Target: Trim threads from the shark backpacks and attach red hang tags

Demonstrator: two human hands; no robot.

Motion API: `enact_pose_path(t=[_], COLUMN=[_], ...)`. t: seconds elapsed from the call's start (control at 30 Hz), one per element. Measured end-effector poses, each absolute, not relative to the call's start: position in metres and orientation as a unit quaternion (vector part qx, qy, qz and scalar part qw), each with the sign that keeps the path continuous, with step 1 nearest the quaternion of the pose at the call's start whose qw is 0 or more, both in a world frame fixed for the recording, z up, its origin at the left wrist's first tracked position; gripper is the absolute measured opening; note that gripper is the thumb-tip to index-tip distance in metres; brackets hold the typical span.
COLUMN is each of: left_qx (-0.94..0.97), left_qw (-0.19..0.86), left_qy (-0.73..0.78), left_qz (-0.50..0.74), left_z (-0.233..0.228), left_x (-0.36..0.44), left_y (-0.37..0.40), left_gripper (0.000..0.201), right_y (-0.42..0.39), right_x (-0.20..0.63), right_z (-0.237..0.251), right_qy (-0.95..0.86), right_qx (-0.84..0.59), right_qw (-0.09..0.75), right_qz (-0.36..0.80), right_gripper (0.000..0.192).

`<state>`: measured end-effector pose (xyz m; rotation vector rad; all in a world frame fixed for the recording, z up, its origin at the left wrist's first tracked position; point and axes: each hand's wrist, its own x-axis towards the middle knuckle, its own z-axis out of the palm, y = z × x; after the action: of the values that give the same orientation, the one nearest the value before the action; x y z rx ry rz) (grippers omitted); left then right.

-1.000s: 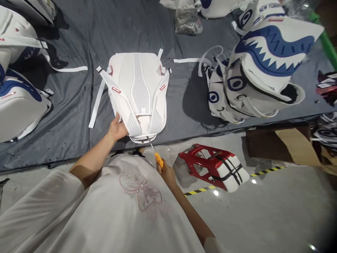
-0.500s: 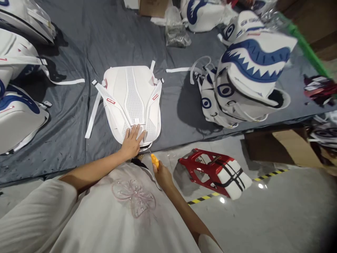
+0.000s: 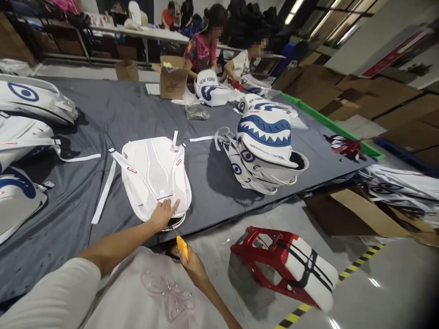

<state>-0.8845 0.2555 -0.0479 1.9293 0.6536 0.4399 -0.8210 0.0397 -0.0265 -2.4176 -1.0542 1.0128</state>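
A white backpack (image 3: 151, 176) lies on the grey-covered table with its padded back panel and shoulder straps facing up. Flat on its near end rests my left hand (image 3: 163, 214), fingers apart and pressing the panel. My right hand (image 3: 192, 265) is closed around a yellow-handled tool (image 3: 182, 246) with a thin metal shaft. The shaft points at the backpack's near edge, beside a dark gap there; whether its tip touches is too small to tell. A loose white strap (image 3: 104, 194) trails to the left of the backpack.
Stacked white backpacks with blue teeth and eyes (image 3: 264, 132) stand to the right, more (image 3: 20, 151) at the left. A red-and-white stool (image 3: 284, 260) and an open carton (image 3: 363, 214) are on the floor. Two co-workers (image 3: 206, 50) are across the table.
The view has tilted upward, bringing the far side of the room and co-workers into sight. Both hands stay at the backpack's near end, the tool still in the right.
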Motion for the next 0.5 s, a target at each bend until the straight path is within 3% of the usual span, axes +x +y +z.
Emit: enact_pose_path(t=[0.17, 0.33, 0.43, 0.5], left_qx=[0.772, 0.566, 0.509, 0.569], left_qw=[0.502, 0.551, 0.475, 0.418], left_qy=[0.310, 0.351, 0.409, 0.467], left_qz=[0.235, 0.503, 0.590, 0.532], left_z=[0.028, 0.110, 0.094, 0.060], left_x=[-0.824, -0.846, -0.886, -0.917], left_y=[0.290, 0.305, 0.285, 0.260], left_gripper=[0.071, 0.079, 0.085, 0.083], right_y=[0.050, 0.045, 0.031, 0.024], right_x=[-0.816, -0.807, -0.795, -0.787], right_z=[-0.011, 0.017, 0.018, 0.013], right_qy=[-0.375, -0.429, -0.449, -0.466], right_qx=[-0.847, -0.771, -0.762, -0.760], right_qw=[0.273, 0.388, 0.382, 0.369], right_qz=[0.260, 0.267, 0.267, 0.263], right_gripper=[0.046, 0.051, 0.046, 0.044])
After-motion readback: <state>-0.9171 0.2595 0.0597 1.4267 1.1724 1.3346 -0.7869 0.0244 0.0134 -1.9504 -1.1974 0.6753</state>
